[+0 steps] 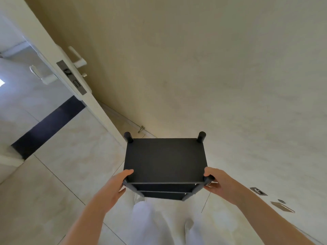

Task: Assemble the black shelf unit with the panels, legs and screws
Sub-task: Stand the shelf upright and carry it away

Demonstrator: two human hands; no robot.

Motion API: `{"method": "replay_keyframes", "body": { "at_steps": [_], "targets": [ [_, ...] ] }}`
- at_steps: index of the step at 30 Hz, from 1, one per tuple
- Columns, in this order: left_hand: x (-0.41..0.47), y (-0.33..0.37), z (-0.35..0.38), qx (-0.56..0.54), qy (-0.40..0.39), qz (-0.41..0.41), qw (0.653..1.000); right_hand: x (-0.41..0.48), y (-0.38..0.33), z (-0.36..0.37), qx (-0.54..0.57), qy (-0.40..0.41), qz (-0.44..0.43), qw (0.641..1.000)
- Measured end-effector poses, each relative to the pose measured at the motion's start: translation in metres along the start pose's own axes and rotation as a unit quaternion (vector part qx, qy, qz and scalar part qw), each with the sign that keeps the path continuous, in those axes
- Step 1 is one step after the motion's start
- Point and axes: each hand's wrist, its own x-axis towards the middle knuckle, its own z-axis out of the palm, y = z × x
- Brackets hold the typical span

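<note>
The shelf [165,160] is held upright in front of the person, over the glossy pale tile floor [58,167] and close to a smooth cream wall [212,68]. Its matte black top is a flat rectangle, with round post ends [201,137] rising at the far corners and two lower tiers showing beneath. The left hand [115,184] grips the near left corner and the right hand [218,182] grips the near right post, fingers curled. A white door [53,55] stands open at left. Flat metal plates [283,206] lie on the floor at right.
</note>
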Motion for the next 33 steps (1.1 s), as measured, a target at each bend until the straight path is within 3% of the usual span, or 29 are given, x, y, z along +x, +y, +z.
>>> {"method": "replay_keyframes", "body": {
  "at_steps": [8, 14, 23, 33],
  "targets": [
    [0.088, 0.078, -0.03, 0.161, -0.053, -0.03, 0.985, 0.044, -0.015, 0.073, 0.031, 0.057, 0.033, 0.997],
    [0.157, 0.098, -0.029, 0.154, -0.059, -0.028, 0.986, 0.094, -0.007, 0.106, -0.035, 0.078, 0.05, 0.995],
    [0.245, 0.104, -0.02, 0.166, -0.055, -0.029, 0.984, 0.179, 0.021, 0.132, 0.051, 0.089, 0.073, 0.992],
    [0.302, 0.105, -0.021, 0.169, -0.058, -0.016, 0.984, 0.227, 0.031, 0.147, 0.053, 0.073, 0.056, 0.994]
  ]
}}
